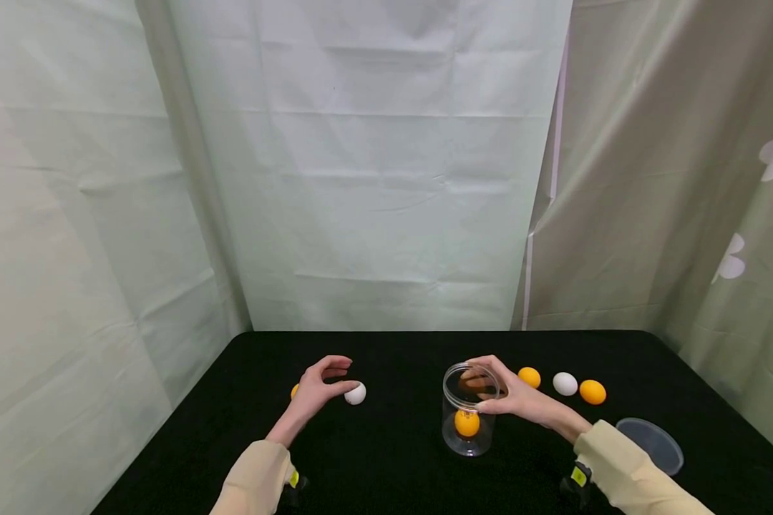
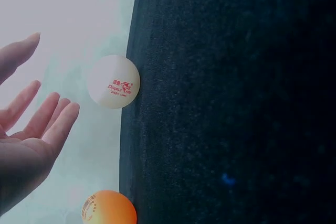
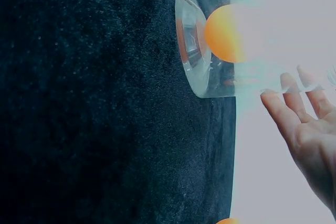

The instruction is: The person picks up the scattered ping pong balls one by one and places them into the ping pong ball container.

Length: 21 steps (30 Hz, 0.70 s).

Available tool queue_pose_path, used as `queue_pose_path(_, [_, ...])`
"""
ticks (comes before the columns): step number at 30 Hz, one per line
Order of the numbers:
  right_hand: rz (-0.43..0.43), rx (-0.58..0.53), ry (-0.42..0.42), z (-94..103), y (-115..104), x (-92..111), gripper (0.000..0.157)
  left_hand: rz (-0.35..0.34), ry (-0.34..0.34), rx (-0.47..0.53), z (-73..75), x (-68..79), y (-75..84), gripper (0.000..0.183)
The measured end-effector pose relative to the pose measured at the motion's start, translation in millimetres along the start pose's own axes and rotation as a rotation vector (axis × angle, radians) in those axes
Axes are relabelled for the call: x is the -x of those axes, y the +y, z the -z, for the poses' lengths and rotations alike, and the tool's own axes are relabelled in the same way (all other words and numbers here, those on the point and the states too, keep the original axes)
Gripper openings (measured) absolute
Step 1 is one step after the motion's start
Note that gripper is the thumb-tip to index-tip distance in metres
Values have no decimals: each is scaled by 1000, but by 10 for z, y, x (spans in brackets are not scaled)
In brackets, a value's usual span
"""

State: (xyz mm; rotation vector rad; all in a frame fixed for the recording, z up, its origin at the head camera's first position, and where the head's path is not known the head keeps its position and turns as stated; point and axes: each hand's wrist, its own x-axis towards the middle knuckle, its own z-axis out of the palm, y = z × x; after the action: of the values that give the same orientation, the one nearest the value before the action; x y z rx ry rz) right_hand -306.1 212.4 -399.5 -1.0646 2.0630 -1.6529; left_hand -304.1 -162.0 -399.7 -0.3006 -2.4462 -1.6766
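My left hand (image 1: 318, 390) is over the left part of the black table, its fingers spread beside a white ping-pong ball (image 1: 356, 393). In the left wrist view a gap shows between the fingertips and this ball (image 2: 114, 82). An orange ping-pong ball (image 1: 294, 390) is partly hidden behind that hand. My right hand (image 1: 509, 390) grips a clear jar (image 1: 469, 445) near its open rim, thumb in front and fingers round the far side. Inside the upright jar is an orange ping-pong ball (image 1: 467, 423), low down.
Right of the jar, an orange ball (image 1: 529, 377), a white ball (image 1: 565, 384) and another orange ball (image 1: 592, 392) lie in a row. A round translucent lid (image 1: 650, 445) lies near the right forearm. Pale curtains (image 1: 373, 179) hang behind the table.
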Motion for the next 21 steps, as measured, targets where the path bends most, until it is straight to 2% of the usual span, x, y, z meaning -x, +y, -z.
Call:
queue_pose_path(2, [1, 1, 1, 2, 3, 1, 58, 11, 3, -4, -18, -56, -111, 45])
queue_pose_path(7, [3, 1, -5, 3, 0, 0, 59, 14, -5, -12, -40, -64, -120, 47])
queue_pose_path(21, [0, 7, -2, 9, 10, 3, 58, 81, 34, -55, -99, -58, -130, 48])
